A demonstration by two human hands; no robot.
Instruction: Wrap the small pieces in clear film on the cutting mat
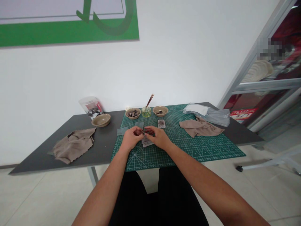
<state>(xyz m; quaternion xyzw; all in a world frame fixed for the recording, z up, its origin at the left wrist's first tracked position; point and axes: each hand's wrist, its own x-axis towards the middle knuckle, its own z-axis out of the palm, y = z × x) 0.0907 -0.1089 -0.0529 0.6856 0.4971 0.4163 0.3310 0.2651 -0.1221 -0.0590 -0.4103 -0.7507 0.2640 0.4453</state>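
Observation:
My left hand (132, 137) and my right hand (159, 136) meet over the green cutting mat (188, 147). The fingers of both are closed in a pinch, their tips close together around something small and dark that I cannot make out. Under the fingertips lies a pale square pad (147, 143) with dark smudges, partly covered by the hands. A second smudged square (161, 123) rests just beyond my right hand. Near my left hand is a flat grey-blue square (122, 131), and another grey square (139, 124) lies behind the fingers.
At the back stand a bowl of small dark and light pieces (133, 113), a glass jar (146, 112) with thin sticks and a bowl (160, 110) with few pieces. Leftward are another bowl (101, 120), a clear tub (92, 108) and brown cloth (74, 145). Rightward lie cloth (201, 127) and plastic bag (211, 113).

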